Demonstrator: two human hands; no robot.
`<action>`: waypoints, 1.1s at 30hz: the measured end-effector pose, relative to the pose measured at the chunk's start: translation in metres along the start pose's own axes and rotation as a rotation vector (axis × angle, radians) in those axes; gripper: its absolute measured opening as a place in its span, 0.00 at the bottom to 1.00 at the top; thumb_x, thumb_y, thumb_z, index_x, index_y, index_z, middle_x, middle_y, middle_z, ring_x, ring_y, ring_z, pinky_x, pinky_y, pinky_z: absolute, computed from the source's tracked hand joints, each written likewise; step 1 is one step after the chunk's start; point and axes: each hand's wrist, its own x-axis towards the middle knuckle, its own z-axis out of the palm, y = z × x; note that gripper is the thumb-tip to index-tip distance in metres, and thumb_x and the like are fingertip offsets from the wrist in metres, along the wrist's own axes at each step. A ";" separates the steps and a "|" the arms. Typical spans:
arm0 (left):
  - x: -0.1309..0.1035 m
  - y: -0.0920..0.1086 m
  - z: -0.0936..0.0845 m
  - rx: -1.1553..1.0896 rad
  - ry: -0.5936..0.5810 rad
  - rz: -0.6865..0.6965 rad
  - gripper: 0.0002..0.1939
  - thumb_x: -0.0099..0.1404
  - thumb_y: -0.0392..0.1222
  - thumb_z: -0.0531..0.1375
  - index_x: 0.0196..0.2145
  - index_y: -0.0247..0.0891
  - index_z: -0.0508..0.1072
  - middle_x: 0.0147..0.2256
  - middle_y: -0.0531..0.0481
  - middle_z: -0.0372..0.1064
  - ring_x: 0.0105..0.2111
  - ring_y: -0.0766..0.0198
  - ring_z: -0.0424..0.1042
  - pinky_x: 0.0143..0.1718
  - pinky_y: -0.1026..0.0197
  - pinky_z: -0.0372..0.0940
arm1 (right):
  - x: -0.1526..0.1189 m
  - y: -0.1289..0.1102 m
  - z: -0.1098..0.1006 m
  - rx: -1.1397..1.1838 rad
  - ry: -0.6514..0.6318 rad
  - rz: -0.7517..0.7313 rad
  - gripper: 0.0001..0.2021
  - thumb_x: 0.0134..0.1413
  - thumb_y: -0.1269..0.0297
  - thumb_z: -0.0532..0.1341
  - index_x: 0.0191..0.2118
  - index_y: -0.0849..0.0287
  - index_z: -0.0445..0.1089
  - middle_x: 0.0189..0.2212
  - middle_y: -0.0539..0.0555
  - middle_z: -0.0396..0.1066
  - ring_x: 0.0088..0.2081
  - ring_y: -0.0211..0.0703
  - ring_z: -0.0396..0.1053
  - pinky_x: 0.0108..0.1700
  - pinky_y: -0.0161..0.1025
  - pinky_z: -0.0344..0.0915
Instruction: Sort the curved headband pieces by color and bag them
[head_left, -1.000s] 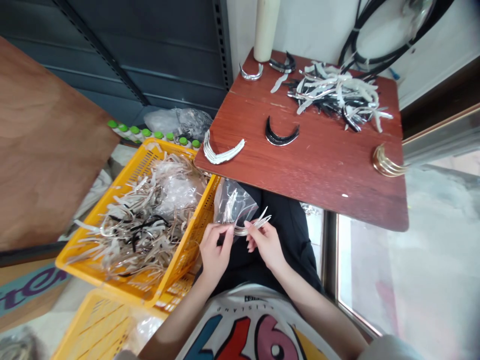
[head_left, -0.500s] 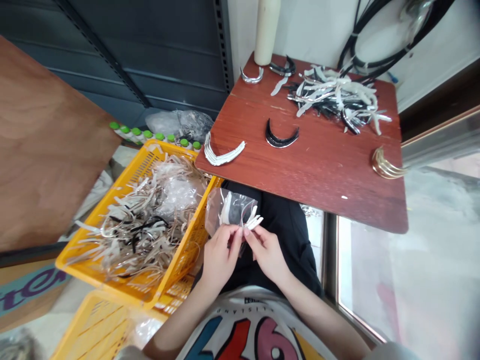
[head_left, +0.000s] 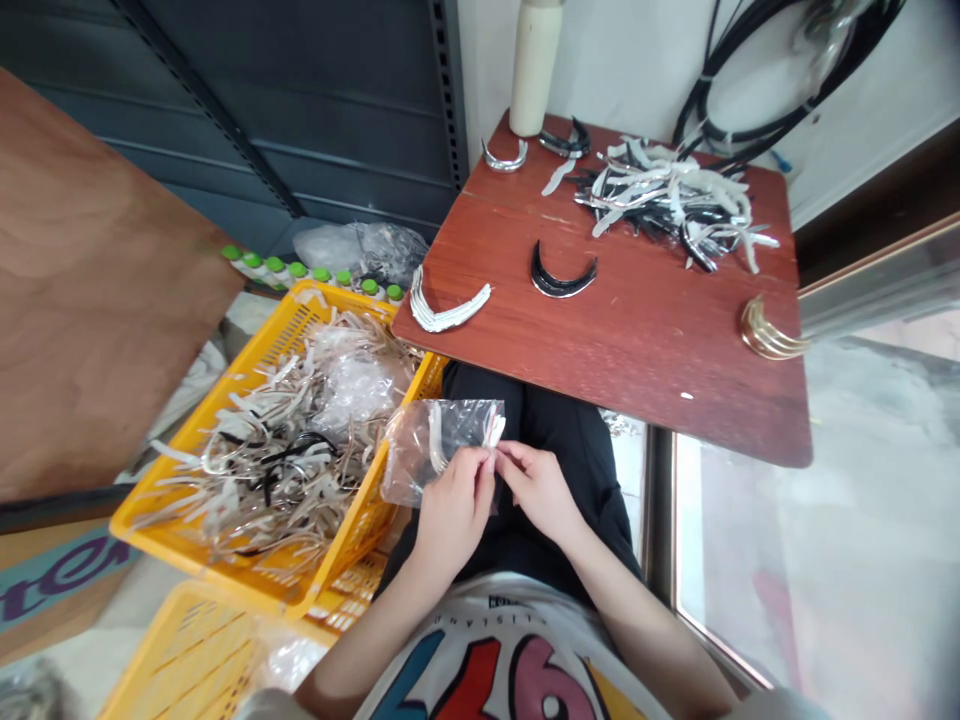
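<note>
Over my lap, my left hand pinches a clear plastic bag near its right end. White curved strips lie inside the bag, their ends bunched at its right edge. My right hand is closed at that same edge, fingertips touching those of my left hand; what it grips between them is too small to make out. On the brown table beyond are a white curved bundle, a black one, a gold one and a tangled pile of white and black strips.
A yellow crate full of loose strips and plastic stands at my left. Green-capped bottles line up behind it. A cream cylinder stands at the table's back edge, and a black cable coil hangs by the wall.
The bag has moved left and lies more spread out. The white strip ends at its right edge are now drawn closer together and more upright.
</note>
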 end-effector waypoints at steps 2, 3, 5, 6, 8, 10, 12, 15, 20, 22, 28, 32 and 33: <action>-0.002 0.003 0.000 0.043 0.021 0.025 0.08 0.73 0.41 0.48 0.39 0.40 0.65 0.33 0.52 0.71 0.30 0.64 0.74 0.29 0.63 0.64 | 0.002 0.000 0.002 -0.061 -0.053 -0.025 0.13 0.63 0.59 0.56 0.43 0.54 0.78 0.28 0.50 0.76 0.23 0.38 0.69 0.25 0.33 0.63; -0.003 0.004 0.000 0.060 0.029 0.034 0.08 0.73 0.41 0.48 0.38 0.40 0.65 0.32 0.52 0.71 0.29 0.64 0.74 0.29 0.63 0.64 | 0.003 0.000 0.002 -0.098 -0.071 -0.045 0.12 0.62 0.62 0.57 0.42 0.54 0.79 0.29 0.50 0.77 0.25 0.40 0.71 0.28 0.34 0.65; -0.005 0.006 -0.001 0.077 0.031 0.042 0.08 0.73 0.41 0.48 0.38 0.40 0.64 0.30 0.53 0.71 0.28 0.64 0.74 0.27 0.64 0.64 | 0.004 0.001 0.002 -0.165 -0.074 -0.097 0.11 0.60 0.66 0.58 0.41 0.53 0.79 0.31 0.50 0.78 0.30 0.43 0.74 0.34 0.37 0.67; -0.005 0.007 -0.002 0.080 0.028 0.042 0.08 0.73 0.41 0.47 0.38 0.40 0.64 0.30 0.53 0.71 0.27 0.65 0.74 0.27 0.64 0.63 | 0.005 0.001 0.002 -0.183 -0.050 -0.122 0.11 0.59 0.67 0.59 0.41 0.53 0.79 0.32 0.51 0.78 0.31 0.44 0.74 0.36 0.38 0.67; -0.005 0.008 -0.002 0.088 0.021 0.035 0.08 0.73 0.41 0.47 0.38 0.40 0.64 0.28 0.54 0.70 0.24 0.65 0.72 0.24 0.64 0.61 | 0.005 0.002 0.000 -0.191 0.051 -0.163 0.10 0.59 0.64 0.60 0.43 0.53 0.78 0.32 0.51 0.77 0.30 0.42 0.72 0.36 0.38 0.67; -0.005 0.009 -0.001 0.102 0.022 0.030 0.08 0.73 0.40 0.47 0.38 0.40 0.64 0.26 0.54 0.69 0.22 0.65 0.71 0.22 0.64 0.59 | 0.005 0.002 -0.001 -0.168 0.208 -0.186 0.10 0.59 0.60 0.62 0.43 0.54 0.78 0.32 0.52 0.74 0.29 0.40 0.69 0.34 0.37 0.66; -0.004 0.011 0.005 0.129 0.012 0.039 0.08 0.72 0.40 0.47 0.37 0.40 0.63 0.25 0.54 0.68 0.21 0.64 0.71 0.21 0.64 0.58 | 0.005 0.001 -0.002 -0.110 0.331 -0.195 0.11 0.60 0.56 0.61 0.41 0.55 0.77 0.34 0.54 0.72 0.32 0.41 0.68 0.34 0.36 0.66; -0.003 0.015 0.016 0.195 -0.060 0.072 0.08 0.72 0.38 0.47 0.37 0.40 0.63 0.22 0.54 0.68 0.19 0.62 0.71 0.20 0.63 0.57 | 0.008 0.001 -0.002 0.046 0.278 -0.146 0.14 0.62 0.53 0.58 0.38 0.58 0.75 0.37 0.55 0.72 0.37 0.42 0.70 0.36 0.36 0.67; 0.003 0.015 0.008 0.169 -0.232 0.127 0.06 0.70 0.36 0.49 0.40 0.39 0.65 0.27 0.51 0.73 0.23 0.60 0.74 0.22 0.61 0.60 | 0.013 0.000 -0.001 0.074 0.217 -0.082 0.14 0.60 0.51 0.60 0.35 0.58 0.72 0.28 0.51 0.74 0.29 0.41 0.70 0.34 0.35 0.66; 0.013 0.008 -0.013 0.059 -0.203 0.120 0.06 0.71 0.40 0.51 0.42 0.42 0.66 0.32 0.52 0.74 0.28 0.63 0.75 0.27 0.62 0.64 | 0.013 -0.009 -0.003 -0.029 0.192 -0.167 0.13 0.62 0.53 0.58 0.37 0.57 0.72 0.31 0.51 0.75 0.31 0.41 0.71 0.35 0.35 0.66; 0.057 -0.021 -0.092 -0.061 0.044 0.318 0.10 0.70 0.43 0.53 0.46 0.41 0.69 0.45 0.45 0.72 0.49 0.59 0.70 0.54 0.53 0.63 | 0.019 -0.068 -0.001 -0.380 -0.175 -0.548 0.10 0.68 0.59 0.52 0.41 0.55 0.69 0.36 0.52 0.74 0.36 0.41 0.72 0.39 0.35 0.64; 0.069 -0.030 -0.127 -0.075 0.039 0.435 0.10 0.71 0.43 0.52 0.35 0.41 0.70 0.33 0.50 0.73 0.38 0.62 0.72 0.51 0.54 0.64 | 0.028 -0.108 0.003 -0.432 -0.288 -0.687 0.09 0.68 0.60 0.52 0.40 0.55 0.68 0.35 0.52 0.74 0.35 0.40 0.72 0.39 0.34 0.63; 0.069 -0.030 -0.134 -0.053 0.085 0.437 0.10 0.71 0.44 0.52 0.35 0.41 0.70 0.32 0.50 0.72 0.38 0.62 0.72 0.50 0.54 0.65 | 0.030 -0.115 0.003 -0.411 -0.275 -0.703 0.09 0.68 0.60 0.53 0.40 0.55 0.68 0.35 0.51 0.74 0.36 0.40 0.72 0.39 0.34 0.63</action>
